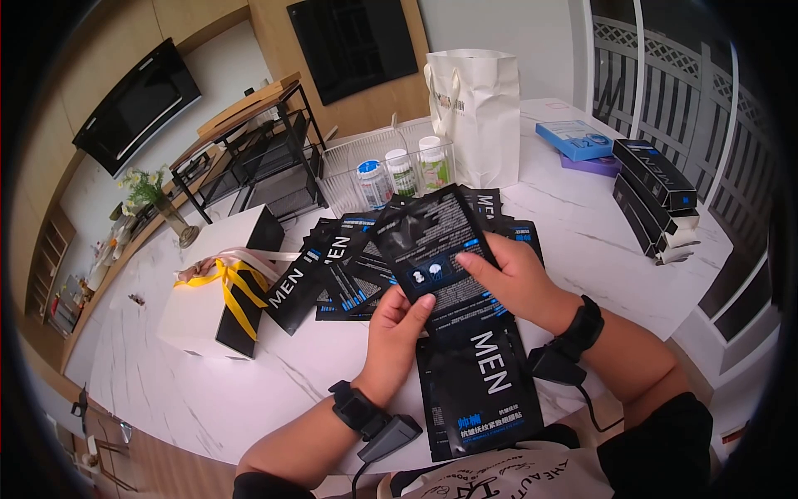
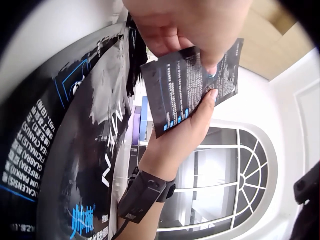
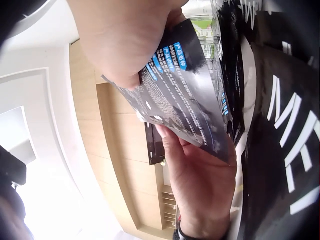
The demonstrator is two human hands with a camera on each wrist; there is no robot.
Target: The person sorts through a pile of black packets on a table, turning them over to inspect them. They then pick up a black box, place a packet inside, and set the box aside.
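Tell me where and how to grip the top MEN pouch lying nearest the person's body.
Pinch its right edge in the head view, coming from the right. The top MEN pouch looks thin and flat, with that side exposed; on its left a second pouch peeks out beneath, so gripping there might lift both. The right hand suits, but it grips the held pouch.

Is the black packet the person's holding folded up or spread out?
Spread out. The left hand and right hand hold the black packet with its broad printed face showing and no fold across it.
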